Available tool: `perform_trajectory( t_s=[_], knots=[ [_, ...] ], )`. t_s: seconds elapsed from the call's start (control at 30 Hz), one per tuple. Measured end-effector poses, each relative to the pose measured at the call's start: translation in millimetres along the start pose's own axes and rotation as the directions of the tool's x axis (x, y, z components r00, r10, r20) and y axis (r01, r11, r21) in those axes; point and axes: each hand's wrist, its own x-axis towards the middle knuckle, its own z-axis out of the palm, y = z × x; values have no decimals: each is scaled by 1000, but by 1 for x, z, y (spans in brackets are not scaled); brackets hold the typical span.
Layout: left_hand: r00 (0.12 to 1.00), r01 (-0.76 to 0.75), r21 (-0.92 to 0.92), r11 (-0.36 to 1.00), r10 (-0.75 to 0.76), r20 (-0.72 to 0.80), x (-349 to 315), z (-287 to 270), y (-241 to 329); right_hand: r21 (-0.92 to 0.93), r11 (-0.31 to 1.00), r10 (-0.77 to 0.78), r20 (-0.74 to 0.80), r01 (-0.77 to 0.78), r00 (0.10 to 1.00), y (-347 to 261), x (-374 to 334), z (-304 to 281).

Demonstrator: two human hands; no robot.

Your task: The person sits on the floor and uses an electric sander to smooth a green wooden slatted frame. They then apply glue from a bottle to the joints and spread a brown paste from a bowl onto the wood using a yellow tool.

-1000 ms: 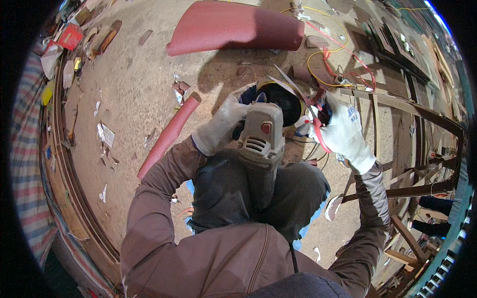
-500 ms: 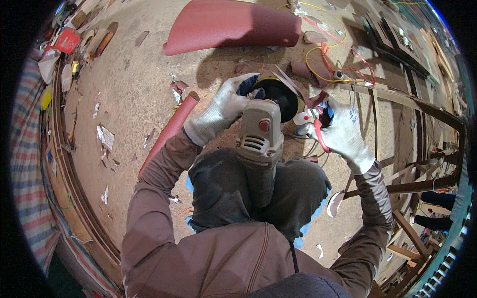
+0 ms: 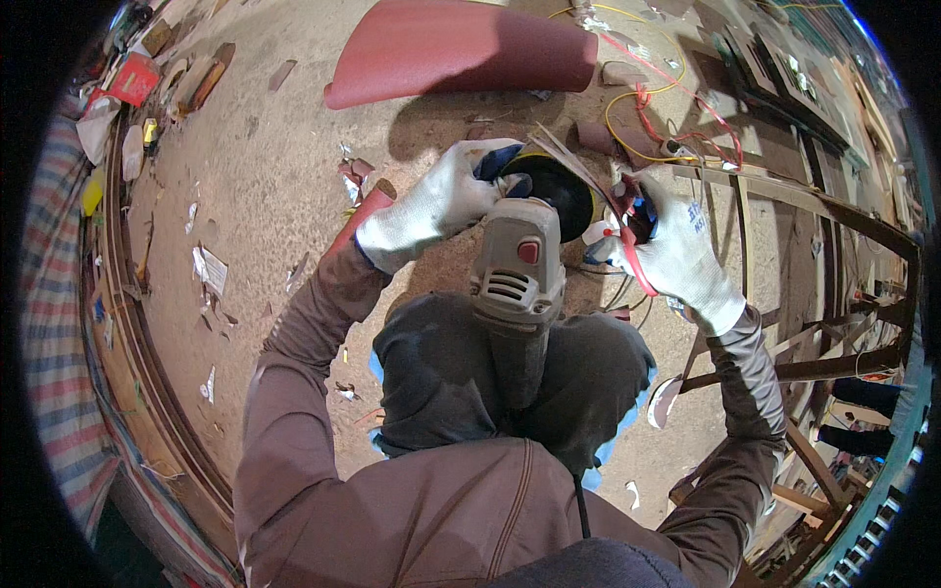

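Note:
A grey sander-polisher [image 3: 517, 265] with a red button stands head-up between my knees, its body running down between the thighs. A round black pad [image 3: 567, 201] with a yellowish rim is at its far side. My left hand [image 3: 441, 201], in a white glove with blue fingertips, is closed on the pad's left edge, thumb over the black face. In my gloved right hand [image 3: 676, 240] are scissors with red handles [image 3: 639, 263]. Their blades [image 3: 571, 159] point to the far left along the pad's right rim. A small reddish scrap [image 3: 619, 186] lies against the blades, its exact outline unclear.
A large red abrasive sheet [image 3: 461, 59] lies curled ahead. A red roll [image 3: 368, 211] is partly behind my left forearm. Yellow and red cords [image 3: 637, 113] wind on the floor at the far right. A metal frame [image 3: 823, 201] stands at right. Paper scraps [image 3: 209, 269] litter the left floor.
The scissors' handles have shifted slightly right and nearer me. The curled reddish scrap beside the blades shows less. My left forearm now covers more of the red roll.

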Motion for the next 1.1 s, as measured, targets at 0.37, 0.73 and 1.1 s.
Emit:
perform_trajectory(
  t_s=[0.37,0.73,1.1],
  knots=[
    [992,37,165,986,-55,109,16,-7,19,-98,994,-47,-32,44,998,-9,10,-10],
    [969,242,-155,958,-229,96,10,-6,-25,71,980,180,108,-188,978,-2,-9,-7],
    [981,125,-566,815,-188,-54,-18,36,-17,-83,996,24,-37,-27,999,2,2,0]
  ],
)
